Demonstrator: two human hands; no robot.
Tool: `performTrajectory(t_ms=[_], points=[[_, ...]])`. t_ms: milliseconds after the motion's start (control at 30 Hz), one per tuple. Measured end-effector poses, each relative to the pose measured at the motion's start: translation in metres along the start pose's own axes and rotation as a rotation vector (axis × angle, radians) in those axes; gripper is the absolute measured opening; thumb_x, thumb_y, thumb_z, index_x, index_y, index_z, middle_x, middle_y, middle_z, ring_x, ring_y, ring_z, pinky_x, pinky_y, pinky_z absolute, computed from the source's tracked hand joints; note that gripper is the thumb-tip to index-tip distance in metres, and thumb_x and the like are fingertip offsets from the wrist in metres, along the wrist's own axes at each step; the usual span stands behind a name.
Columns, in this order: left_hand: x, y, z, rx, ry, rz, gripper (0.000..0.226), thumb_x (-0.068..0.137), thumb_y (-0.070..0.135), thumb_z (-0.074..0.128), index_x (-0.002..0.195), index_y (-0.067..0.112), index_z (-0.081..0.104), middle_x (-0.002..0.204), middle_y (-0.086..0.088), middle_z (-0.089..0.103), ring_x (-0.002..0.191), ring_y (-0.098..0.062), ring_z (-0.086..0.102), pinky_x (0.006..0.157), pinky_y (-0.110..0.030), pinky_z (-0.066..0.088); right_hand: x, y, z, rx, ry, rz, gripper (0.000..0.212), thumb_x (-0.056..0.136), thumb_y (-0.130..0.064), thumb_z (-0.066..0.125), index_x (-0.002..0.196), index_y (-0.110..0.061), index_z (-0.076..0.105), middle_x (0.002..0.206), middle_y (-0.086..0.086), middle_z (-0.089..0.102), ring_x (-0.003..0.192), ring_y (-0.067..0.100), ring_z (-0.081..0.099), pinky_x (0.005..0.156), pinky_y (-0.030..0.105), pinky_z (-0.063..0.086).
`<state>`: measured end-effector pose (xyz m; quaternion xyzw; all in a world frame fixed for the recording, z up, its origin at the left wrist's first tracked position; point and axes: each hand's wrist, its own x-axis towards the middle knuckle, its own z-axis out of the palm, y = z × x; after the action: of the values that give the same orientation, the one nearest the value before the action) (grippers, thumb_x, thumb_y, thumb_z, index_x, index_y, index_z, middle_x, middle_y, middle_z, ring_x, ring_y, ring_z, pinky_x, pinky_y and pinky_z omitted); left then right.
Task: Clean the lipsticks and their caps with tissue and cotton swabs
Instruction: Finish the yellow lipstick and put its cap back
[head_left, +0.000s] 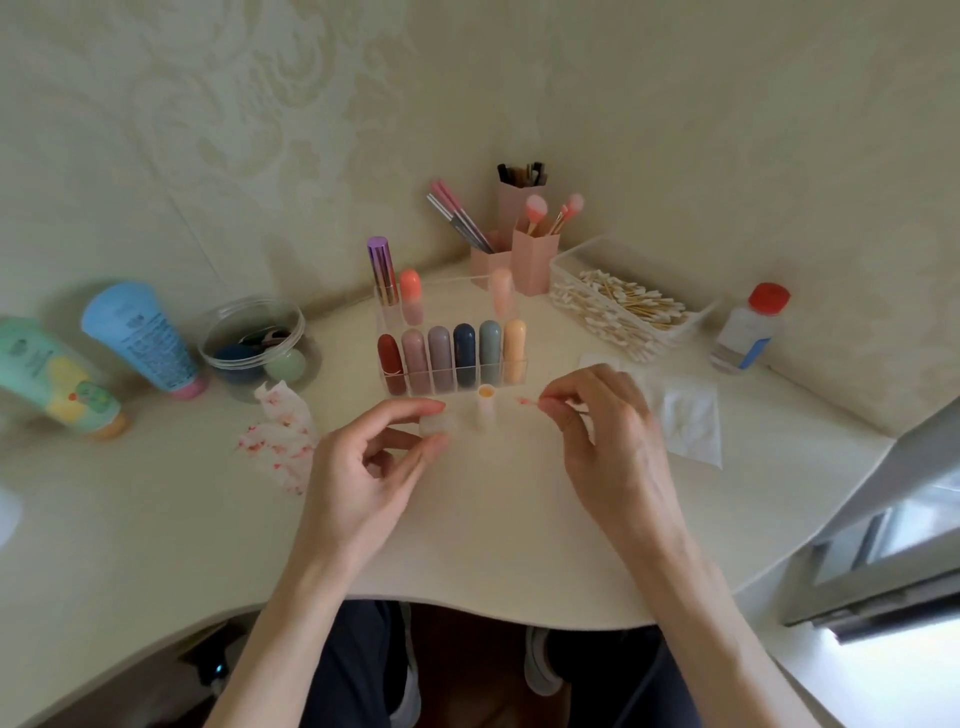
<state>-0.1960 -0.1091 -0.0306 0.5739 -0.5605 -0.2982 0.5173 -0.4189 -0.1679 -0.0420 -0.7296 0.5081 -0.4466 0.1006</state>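
Note:
My left hand (374, 467) pinches a pale translucent lipstick cap (435, 423) between thumb and fingers, just above the table. My right hand (608, 436) pinches a cotton swab (530, 401) whose pink-stained tip points left toward the cap, a short gap away. Between the hands an uncapped lipstick (485, 408) with an orange tip stands upright on the table. Behind it a clear organizer (452, 374) holds a row of several capped lipsticks, with more at its back. A used tissue (280, 441) with red stains lies to the left.
A clear tray of cotton swabs (623, 312) sits back right, with a red-capped bottle (748, 327) beyond it and clean tissues (685, 415) by my right hand. Pink brush holders (519, 249) stand at the back. Two tubes (140, 338) and a round jar (254, 343) stand left.

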Motion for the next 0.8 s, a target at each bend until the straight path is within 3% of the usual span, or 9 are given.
performTrajectory(t_ms=[67, 133, 233, 333, 467, 567, 667, 800], points=[[-0.001, 0.002, 0.004, 0.028, 0.000, 0.026, 0.022, 0.086, 0.025, 0.081, 0.108, 0.027, 0.077, 0.096, 0.011, 0.076, 0.069, -0.017, 0.067, 0.064, -0.027, 0.052, 0.003, 0.012, -0.008, -0.137, 0.068, 0.092, 0.001, 0.094, -0.015, 0.076, 0.095, -0.015, 0.076, 0.094, 0.000, 0.066, 0.092, 0.023, 0.051, 0.074, 0.028, 0.032], [0.000, 0.002, 0.007, 0.039, 0.000, 0.041, 0.022, 0.087, 0.024, 0.081, 0.109, 0.026, 0.076, 0.100, 0.011, 0.076, 0.068, -0.016, 0.066, 0.063, -0.029, 0.052, 0.006, 0.024, -0.014, -0.265, 0.100, 0.202, 0.004, 0.093, -0.018, 0.078, 0.096, -0.016, 0.079, 0.094, 0.003, 0.066, 0.093, 0.025, 0.049, 0.076, 0.032, 0.034], [0.002, 0.002, 0.010, 0.051, 0.001, 0.054, 0.024, 0.086, 0.025, 0.081, 0.110, 0.025, 0.076, 0.100, 0.013, 0.076, 0.071, -0.010, 0.067, 0.064, -0.014, 0.049, 0.008, 0.033, -0.019, -0.358, 0.065, 0.283, 0.007, 0.092, -0.019, 0.080, 0.096, -0.015, 0.081, 0.094, 0.005, 0.067, 0.094, 0.030, 0.051, 0.079, 0.041, 0.044], [0.003, 0.002, 0.008, -0.001, 0.003, 0.036, 0.025, 0.086, 0.023, 0.080, 0.110, 0.026, 0.076, 0.098, 0.013, 0.077, 0.074, -0.008, 0.069, 0.069, -0.011, 0.051, 0.008, 0.034, -0.020, -0.343, 0.005, 0.356, 0.009, 0.094, -0.020, 0.078, 0.100, -0.016, 0.082, 0.098, 0.004, 0.069, 0.099, 0.029, 0.051, 0.082, 0.038, 0.043], [0.004, -0.002, 0.003, -0.037, 0.025, 0.014, 0.024, 0.087, 0.022, 0.080, 0.110, 0.026, 0.076, 0.099, 0.010, 0.077, 0.079, -0.013, 0.072, 0.072, -0.013, 0.052, 0.007, 0.019, -0.016, -0.265, 0.034, 0.268, 0.017, 0.093, -0.018, 0.078, 0.110, -0.022, 0.079, 0.103, -0.001, 0.069, 0.104, 0.023, 0.053, 0.078, 0.027, 0.033], [0.005, -0.004, 0.002, -0.070, 0.039, 0.000, 0.024, 0.089, 0.021, 0.078, 0.113, 0.024, 0.075, 0.100, 0.007, 0.077, 0.082, -0.018, 0.075, 0.075, -0.015, 0.054, 0.008, -0.003, -0.007, -0.052, -0.138, 0.178, 0.026, 0.088, -0.026, 0.082, 0.114, -0.026, 0.077, 0.105, -0.009, 0.064, 0.104, 0.012, 0.052, 0.077, 0.014, 0.033], [0.006, -0.004, 0.001, -0.111, 0.033, -0.007, 0.025, 0.091, 0.022, 0.076, 0.116, 0.024, 0.074, 0.101, 0.002, 0.077, 0.084, -0.019, 0.075, 0.079, -0.016, 0.054, 0.009, -0.018, 0.011, -0.048, -0.326, 0.170, 0.043, 0.082, -0.042, 0.086, 0.120, -0.027, 0.074, 0.108, -0.008, 0.064, 0.104, 0.013, 0.052, 0.080, 0.022, 0.037], [0.005, -0.004, -0.003, -0.204, 0.046, -0.042, 0.024, 0.092, 0.022, 0.075, 0.116, 0.025, 0.074, 0.100, 0.003, 0.077, 0.084, -0.020, 0.074, 0.085, -0.020, 0.054, 0.011, -0.028, 0.027, -0.031, -0.286, 0.193, 0.033, 0.083, -0.041, 0.085, 0.109, -0.024, 0.074, 0.098, -0.010, 0.064, 0.098, 0.017, 0.061, 0.077, 0.028, 0.042]])
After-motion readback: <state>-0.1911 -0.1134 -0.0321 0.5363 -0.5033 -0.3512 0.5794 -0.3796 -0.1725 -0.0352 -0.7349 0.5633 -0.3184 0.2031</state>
